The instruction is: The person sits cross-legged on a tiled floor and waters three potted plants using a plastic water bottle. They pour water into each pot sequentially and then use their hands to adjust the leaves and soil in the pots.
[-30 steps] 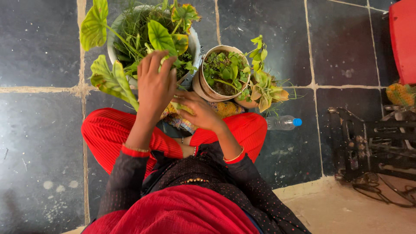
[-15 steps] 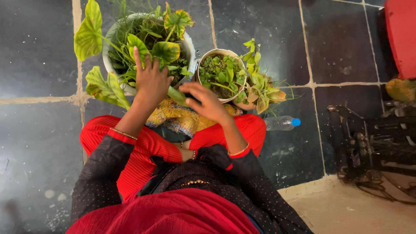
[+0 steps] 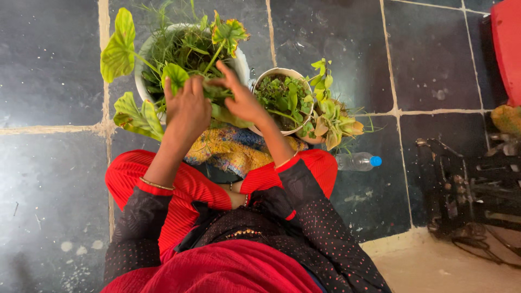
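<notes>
I sit cross-legged on a dark tiled floor. A large white pot [image 3: 140,73] full of broad green leaves and grass stands in front of my knees. My left hand [image 3: 187,108] is at its near rim, with the back towards me and the fingers curled into the foliage. What it grips is hidden. Beside it, my right hand [image 3: 239,99] reaches into the same plant with its fingers spread among the stems and a pale green stalk [image 3: 221,114] just under it. A smaller round pot [image 3: 278,72] of leafy plants stands right of the hands.
A small plant with yellow-green leaves [image 3: 332,118] sits right of the small pot. A yellow patterned cloth [image 3: 233,151] lies on my lap. Also on the floor: a plastic bottle with a blue cap [image 3: 358,161], a black metal machine [image 3: 467,184] at right, a red object [image 3: 507,49] at top right.
My right hand has risen from my lap to the large pot's leaves. The left hand stayed at the pot's near rim and dropped slightly lower.
</notes>
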